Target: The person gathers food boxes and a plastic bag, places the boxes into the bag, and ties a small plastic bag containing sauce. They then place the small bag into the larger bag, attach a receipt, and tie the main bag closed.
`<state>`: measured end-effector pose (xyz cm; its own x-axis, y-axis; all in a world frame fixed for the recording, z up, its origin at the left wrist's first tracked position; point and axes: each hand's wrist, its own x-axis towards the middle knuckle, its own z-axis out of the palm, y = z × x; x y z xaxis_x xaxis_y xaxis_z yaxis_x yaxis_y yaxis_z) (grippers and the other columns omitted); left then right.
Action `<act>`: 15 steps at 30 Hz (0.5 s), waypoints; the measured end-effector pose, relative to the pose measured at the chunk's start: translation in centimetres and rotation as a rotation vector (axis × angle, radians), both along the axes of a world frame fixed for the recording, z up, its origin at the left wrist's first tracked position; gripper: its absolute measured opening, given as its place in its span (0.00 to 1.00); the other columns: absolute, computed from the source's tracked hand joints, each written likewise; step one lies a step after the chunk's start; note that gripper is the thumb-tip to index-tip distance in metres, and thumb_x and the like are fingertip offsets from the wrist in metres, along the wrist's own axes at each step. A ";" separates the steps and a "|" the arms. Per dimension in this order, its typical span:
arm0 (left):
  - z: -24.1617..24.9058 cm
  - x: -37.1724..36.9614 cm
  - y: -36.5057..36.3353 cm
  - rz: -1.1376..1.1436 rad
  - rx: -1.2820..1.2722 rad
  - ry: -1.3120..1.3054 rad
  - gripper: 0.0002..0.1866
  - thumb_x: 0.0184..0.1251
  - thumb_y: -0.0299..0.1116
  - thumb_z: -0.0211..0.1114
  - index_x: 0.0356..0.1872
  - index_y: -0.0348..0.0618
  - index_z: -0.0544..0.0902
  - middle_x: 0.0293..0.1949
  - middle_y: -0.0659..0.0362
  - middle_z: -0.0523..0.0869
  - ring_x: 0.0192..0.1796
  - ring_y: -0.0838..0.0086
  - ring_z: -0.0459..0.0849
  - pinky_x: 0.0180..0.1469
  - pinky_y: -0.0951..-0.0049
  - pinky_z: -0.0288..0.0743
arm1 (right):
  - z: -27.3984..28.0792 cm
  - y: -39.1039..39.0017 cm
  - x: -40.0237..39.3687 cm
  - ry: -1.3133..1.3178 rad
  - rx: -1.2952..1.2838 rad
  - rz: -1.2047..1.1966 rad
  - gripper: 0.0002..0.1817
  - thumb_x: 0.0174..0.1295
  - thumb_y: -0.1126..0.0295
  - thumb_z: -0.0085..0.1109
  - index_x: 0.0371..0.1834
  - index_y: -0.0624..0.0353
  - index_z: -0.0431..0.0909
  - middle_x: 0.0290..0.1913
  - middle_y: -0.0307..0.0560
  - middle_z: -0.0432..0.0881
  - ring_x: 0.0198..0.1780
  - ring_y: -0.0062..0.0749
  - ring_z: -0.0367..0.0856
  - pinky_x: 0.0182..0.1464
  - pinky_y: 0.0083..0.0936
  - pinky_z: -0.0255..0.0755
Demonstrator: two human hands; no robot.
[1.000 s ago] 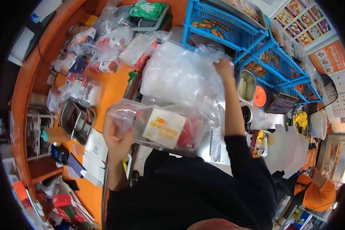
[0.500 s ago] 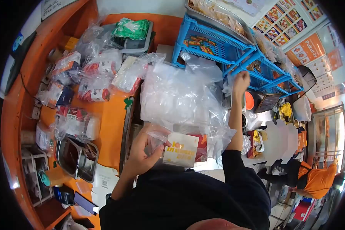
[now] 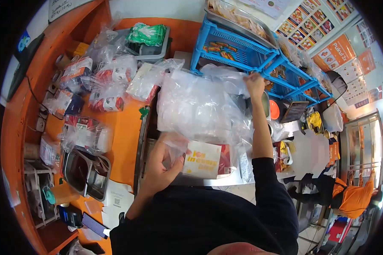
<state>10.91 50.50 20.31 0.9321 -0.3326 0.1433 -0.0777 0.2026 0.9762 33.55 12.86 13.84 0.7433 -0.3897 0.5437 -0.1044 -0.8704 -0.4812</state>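
A white box (image 3: pixel 203 159) with yellow lettering and a red side lies at the near edge of the counter, partly wrapped in clear plastic. My left hand (image 3: pixel 165 159) is closed on a clear plastic bag (image 3: pixel 176 146) at the box's left end, its thumb by the box. Farther out, my right hand (image 3: pixel 255 86) is closed, with fingers pinched at the end of a translucent plastic bag (image 3: pixel 227 76) beside the blue rack. Between the hands spreads a pile of translucent plastic bags (image 3: pixel 193 102).
Stacked blue plastic racks (image 3: pixel 232 34) hold small packets at the back right. Bagged boxes (image 3: pixel 106 98) sit on the orange counter (image 3: pixel 125 127) at left, near steel containers (image 3: pixel 86 174). An open white food box (image 3: pixel 285 155) stands at right. A person in orange (image 3: pixel 355 197) is farther off.
My right hand has moved left and slightly nearer, and the bag end by it has shifted. My left hand and the box have barely moved.
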 end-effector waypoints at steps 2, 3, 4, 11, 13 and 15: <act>0.2 -0.4 -0.4 0.053 0.007 0.013 0.24 0.56 0.15 0.56 0.58 0.35 0.72 0.56 0.53 0.74 0.56 0.71 0.79 0.53 0.74 0.74 | 0.9 -2.5 -0.6 -0.227 0.587 0.218 0.04 0.56 0.72 0.57 0.30 0.59 0.81 0.33 0.53 0.85 0.40 0.46 0.86 0.47 0.40 0.79; 0.6 -0.5 -0.7 0.215 0.197 -0.057 0.28 0.53 0.15 0.56 0.61 0.35 0.70 0.59 0.51 0.72 0.59 0.66 0.76 0.57 0.72 0.72 | 1.8 -1.6 -2.2 -0.419 1.033 0.515 0.05 0.59 0.71 0.56 0.35 0.59 0.78 0.38 0.51 0.84 0.44 0.43 0.85 0.51 0.40 0.79; 1.0 -0.5 -0.9 0.378 0.388 -0.125 0.32 0.50 0.15 0.57 0.63 0.34 0.68 0.61 0.50 0.70 0.62 0.62 0.74 0.61 0.70 0.70 | 2.5 -0.9 -4.4 -0.612 1.474 0.817 0.06 0.62 0.70 0.56 0.39 0.58 0.76 0.43 0.49 0.82 0.47 0.40 0.83 0.54 0.39 0.78; 4.5 -3.7 -0.8 0.361 0.635 -0.320 0.44 0.45 0.13 0.51 0.74 0.37 0.60 0.75 0.46 0.60 0.71 0.57 0.67 0.47 0.75 0.64 | -4.2 24.6 -22.0 0.375 0.477 1.407 0.18 0.64 0.66 0.55 0.56 0.59 0.74 0.47 0.49 0.79 0.48 0.40 0.78 0.44 0.35 0.74; 6.3 -4.9 0.1 0.228 0.624 -0.397 0.46 0.43 0.11 0.48 0.74 0.38 0.61 0.76 0.48 0.59 0.72 0.61 0.70 0.30 0.88 0.65 | -6.2 24.2 -22.0 0.428 0.401 1.412 0.18 0.63 0.66 0.56 0.55 0.59 0.74 0.47 0.49 0.79 0.48 0.41 0.78 0.45 0.36 0.74; 6.4 -5.6 0.7 0.242 0.581 -0.387 0.47 0.42 0.11 0.49 0.74 0.39 0.61 0.76 0.47 0.59 0.71 0.60 0.70 0.32 0.88 0.67 | -7.9 24.7 -19.6 0.471 0.300 1.431 0.18 0.62 0.65 0.57 0.54 0.58 0.75 0.47 0.50 0.79 0.48 0.42 0.78 0.47 0.37 0.74</act>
